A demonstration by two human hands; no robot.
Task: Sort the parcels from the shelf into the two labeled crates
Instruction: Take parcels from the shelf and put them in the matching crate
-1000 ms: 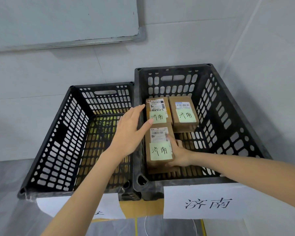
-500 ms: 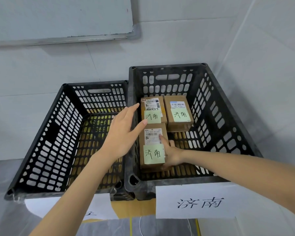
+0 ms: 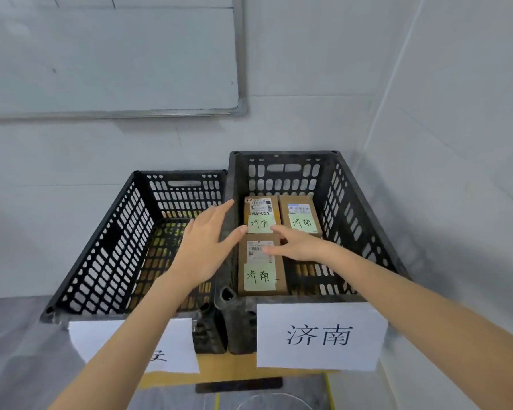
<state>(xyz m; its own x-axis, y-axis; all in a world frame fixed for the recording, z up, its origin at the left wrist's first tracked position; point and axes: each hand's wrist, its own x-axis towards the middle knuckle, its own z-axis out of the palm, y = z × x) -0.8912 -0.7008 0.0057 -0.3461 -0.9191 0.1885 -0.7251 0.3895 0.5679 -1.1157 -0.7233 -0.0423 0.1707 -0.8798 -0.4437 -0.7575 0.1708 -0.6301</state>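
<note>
A whiteboard (image 3: 110,54) hangs on the wall at upper left, its lower frame edge well above the crates. Below it stands the left crate (image 3: 101,255), black and slotted, with its slotted floor showing. A white label (image 3: 101,338) on its front is partly hidden by the left forearm.

The left hand (image 3: 208,247) hovers over the wall shared by the two crates. Its fingers are spread wide and hold nothing, and the thumb tip is near the rear left parcel.

The right crate (image 3: 356,220) is taller and touches the left one side by side. Three brown parcels lie flat inside it, each with a green note. The near parcel (image 3: 261,273) sits in the front left corner, close along the left wall. The rear left parcel (image 3: 261,214) and rear right parcel (image 3: 301,216) lie side by side just behind it.

The right hand (image 3: 302,247) reaches over the near parcel's far end with its fingers loosely extended and gripping nothing. Whether the fingertips touch the parcel cannot be told. Bare slotted floor shows to the right of the near parcel, under the right forearm.

The front label (image 3: 320,335) on this crate reads 济南.
</note>
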